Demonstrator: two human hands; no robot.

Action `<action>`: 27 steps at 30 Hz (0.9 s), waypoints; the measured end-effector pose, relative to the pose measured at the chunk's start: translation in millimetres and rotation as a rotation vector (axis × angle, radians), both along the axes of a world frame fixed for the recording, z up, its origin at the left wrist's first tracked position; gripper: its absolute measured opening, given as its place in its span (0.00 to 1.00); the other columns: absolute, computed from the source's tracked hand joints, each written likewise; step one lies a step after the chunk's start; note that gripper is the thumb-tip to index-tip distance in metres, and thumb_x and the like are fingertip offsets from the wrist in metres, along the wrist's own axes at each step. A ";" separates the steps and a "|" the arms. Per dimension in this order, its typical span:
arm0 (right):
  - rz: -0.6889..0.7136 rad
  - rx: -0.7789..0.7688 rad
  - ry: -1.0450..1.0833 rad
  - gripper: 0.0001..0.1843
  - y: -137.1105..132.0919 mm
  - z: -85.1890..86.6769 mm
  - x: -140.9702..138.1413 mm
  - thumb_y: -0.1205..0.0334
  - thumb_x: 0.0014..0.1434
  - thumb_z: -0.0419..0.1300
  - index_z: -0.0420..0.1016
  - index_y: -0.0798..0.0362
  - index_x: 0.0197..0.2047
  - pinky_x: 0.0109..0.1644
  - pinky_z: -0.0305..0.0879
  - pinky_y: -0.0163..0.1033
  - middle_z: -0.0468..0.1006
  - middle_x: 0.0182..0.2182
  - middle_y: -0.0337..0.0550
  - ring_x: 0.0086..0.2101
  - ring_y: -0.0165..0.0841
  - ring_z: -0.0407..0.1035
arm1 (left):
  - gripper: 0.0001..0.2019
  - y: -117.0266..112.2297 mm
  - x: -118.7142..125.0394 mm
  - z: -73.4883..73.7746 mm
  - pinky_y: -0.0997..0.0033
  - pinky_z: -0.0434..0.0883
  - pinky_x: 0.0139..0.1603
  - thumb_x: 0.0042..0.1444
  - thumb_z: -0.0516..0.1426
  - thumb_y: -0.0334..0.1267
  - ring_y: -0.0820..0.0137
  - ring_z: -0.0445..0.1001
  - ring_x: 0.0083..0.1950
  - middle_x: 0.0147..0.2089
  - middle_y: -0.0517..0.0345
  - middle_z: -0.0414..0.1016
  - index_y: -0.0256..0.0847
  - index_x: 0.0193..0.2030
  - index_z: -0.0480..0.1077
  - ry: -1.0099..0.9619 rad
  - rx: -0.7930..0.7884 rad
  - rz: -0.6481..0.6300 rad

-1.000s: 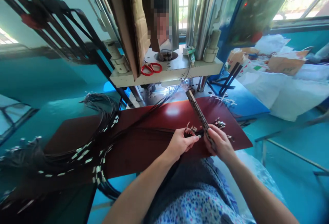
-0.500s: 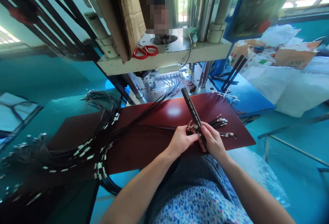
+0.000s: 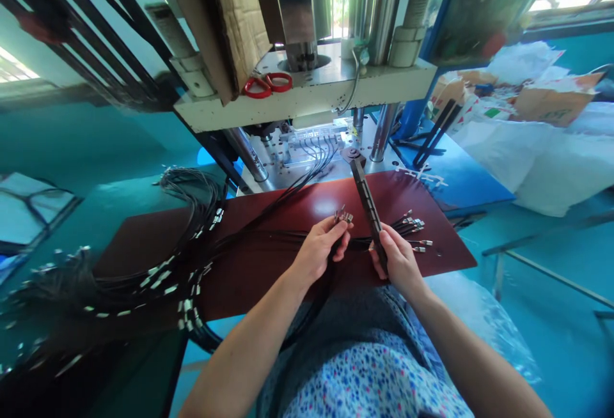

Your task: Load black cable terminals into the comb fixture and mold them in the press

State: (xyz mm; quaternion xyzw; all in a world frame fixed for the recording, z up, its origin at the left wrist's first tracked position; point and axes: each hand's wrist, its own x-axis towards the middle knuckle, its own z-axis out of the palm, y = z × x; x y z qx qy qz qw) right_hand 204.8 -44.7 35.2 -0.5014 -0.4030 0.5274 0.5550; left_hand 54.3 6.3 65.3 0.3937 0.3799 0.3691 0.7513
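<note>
My left hand point(image 3: 320, 248) is closed around a bunch of black cables, whose metal connector ends point(image 3: 343, 216) stick out past the thumb. To its right, my right hand point(image 3: 397, 255) grips the lower end of a long dark slotted bar point(image 3: 367, 204), which tilts up and away toward the press. A gap separates the two hands. Beneath and beyond the right hand, more cable ends with metal connectors point(image 3: 415, 223) lie on the red-brown board point(image 3: 288, 277). Black cables point(image 3: 283, 204) run from the board into the press.
The press point(image 3: 307, 101) stands ahead, with red-handled scissors point(image 3: 267, 85) and cardboard point(image 3: 242, 22) on its plate. Coiled cables point(image 3: 192, 194) lie at the left. A blue table point(image 3: 474, 181) holds black bars and white plastic scraps point(image 3: 425, 175). White sacks point(image 3: 532, 149) sit beyond it.
My left hand has drawn left, away from the bar, with the cable ends in it. The bar has shifted slightly right and stands a little steeper in my right hand.
</note>
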 end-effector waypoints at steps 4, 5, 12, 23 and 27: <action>0.010 -0.011 0.012 0.27 0.2 0.2 -1.2 0.47 0.59 0.53 0.62 0.56 0.55 0.10 0.47 0.26 0.66 0.18 0.31 0.10 0.21 0.54 | 0.15 -5.4 8.6 -5.5 0.79 0.45 0.16 0.46 0.59 0.47 0.82 0.49 0.15 0.16 0.70 0.55 0.38 0.30 0.62 0.173 0.071 -0.014; 0.012 -0.017 0.018 0.28 0.3 0.4 -1.4 0.47 0.58 0.53 0.61 0.56 0.56 0.10 0.48 0.26 0.66 0.18 0.30 0.10 0.22 0.54 | 0.14 -6.8 11.6 -6.2 0.79 0.48 0.17 0.45 0.59 0.46 0.82 0.50 0.16 0.16 0.69 0.56 0.37 0.28 0.63 0.244 0.132 -0.018; 0.011 -0.054 0.017 0.32 -0.4 2.4 -0.6 0.47 0.57 0.55 0.60 0.59 0.58 0.09 0.48 0.26 0.64 0.15 0.30 0.09 0.22 0.53 | 0.09 -6.4 18.7 -7.1 0.75 0.58 0.30 0.47 0.56 0.40 0.76 0.61 0.27 0.23 0.63 0.65 0.35 0.24 0.64 0.496 0.414 -0.048; 0.052 -0.013 -0.061 0.32 1.8 -1.1 0.1 0.47 0.58 0.55 0.61 0.58 0.59 0.09 0.49 0.25 0.64 0.15 0.30 0.10 0.21 0.53 | 0.10 -8.1 20.1 -9.1 0.76 0.55 0.27 0.45 0.56 0.39 0.78 0.56 0.23 0.20 0.66 0.59 0.37 0.21 0.61 0.317 0.277 0.023; 0.074 -0.034 -0.033 0.31 3.2 -2.0 0.3 0.47 0.58 0.55 0.62 0.58 0.58 0.09 0.49 0.26 0.64 0.16 0.31 0.10 0.22 0.53 | 0.11 -7.9 21.3 -11.1 0.76 0.53 0.25 0.45 0.57 0.39 0.79 0.52 0.22 0.18 0.67 0.56 0.37 0.20 0.60 0.259 0.215 0.027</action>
